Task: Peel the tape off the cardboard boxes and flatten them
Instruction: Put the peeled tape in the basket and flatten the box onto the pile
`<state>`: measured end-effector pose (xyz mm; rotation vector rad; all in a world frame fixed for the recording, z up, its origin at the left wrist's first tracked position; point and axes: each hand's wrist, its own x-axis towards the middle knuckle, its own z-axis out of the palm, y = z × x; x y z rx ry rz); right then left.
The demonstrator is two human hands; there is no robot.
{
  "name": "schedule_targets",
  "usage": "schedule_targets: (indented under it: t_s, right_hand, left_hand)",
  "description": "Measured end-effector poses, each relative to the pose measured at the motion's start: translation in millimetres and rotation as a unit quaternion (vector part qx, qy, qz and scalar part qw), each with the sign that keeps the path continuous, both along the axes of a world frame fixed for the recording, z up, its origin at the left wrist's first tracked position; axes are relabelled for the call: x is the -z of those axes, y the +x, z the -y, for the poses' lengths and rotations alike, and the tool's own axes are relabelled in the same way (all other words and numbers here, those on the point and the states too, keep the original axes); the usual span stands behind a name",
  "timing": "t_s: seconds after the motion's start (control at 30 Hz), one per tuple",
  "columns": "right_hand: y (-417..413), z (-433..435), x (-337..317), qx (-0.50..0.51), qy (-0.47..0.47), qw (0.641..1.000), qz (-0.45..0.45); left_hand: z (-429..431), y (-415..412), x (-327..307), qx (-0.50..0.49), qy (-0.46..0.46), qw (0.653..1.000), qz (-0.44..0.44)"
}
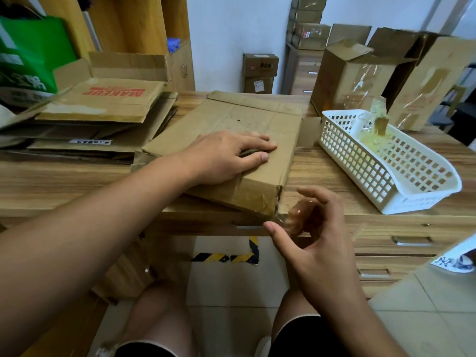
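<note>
A flat brown cardboard box (231,124) lies on the wooden table (324,176), its near corner over the front edge. My left hand (226,155) presses flat on top of the box, fingers spread. At the box's near right corner my right hand (309,233) pinches a strip of clear tape (296,215) that still clings to the corner. The tape looks crumpled between thumb and fingers.
A white slotted basket (386,181) with peeled tape wads sits to the right. Flattened boxes (98,112) are stacked at left. Two upright open boxes (347,78) stand at the back right. Drawers (401,243) sit under the table edge.
</note>
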<state>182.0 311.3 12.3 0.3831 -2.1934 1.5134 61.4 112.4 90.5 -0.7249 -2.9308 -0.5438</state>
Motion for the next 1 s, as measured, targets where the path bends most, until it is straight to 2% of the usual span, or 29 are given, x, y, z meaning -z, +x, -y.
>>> schedule_targets:
  t_s: [0.1, 0.3, 0.6, 0.77, 1.0]
  right_hand:
    - [-10.3, 0.2, -2.2, 0.019, 0.09, 0.995, -0.043]
    - [-25.3, -9.5, -2.1, 0.044, 0.146, 0.985, -0.075]
    - [-50.6, -21.7, -2.3, 0.079, 0.108, 0.99, -0.033]
    - [-66.9, -28.1, -3.4, 0.109, 0.095, 0.99, -0.004]
    - [-62.9, -28.1, 2.6, 0.154, 0.098, 0.982, -0.037]
  left_hand:
    - [-0.4, 0.2, -0.5, -0.015, 0.002, 1.0, -0.012]
    - [-3.3, 8.7, -4.2, -0.042, 0.001, 0.999, -0.03]
    - [6.1, 28.9, -13.6, 0.025, -0.116, 0.991, 0.058]
    - [14.2, 23.0, -14.5, 0.04, -0.104, 0.99, 0.082]
    - [3.3, 13.8, -12.1, 0.035, -0.083, 0.991, 0.095]
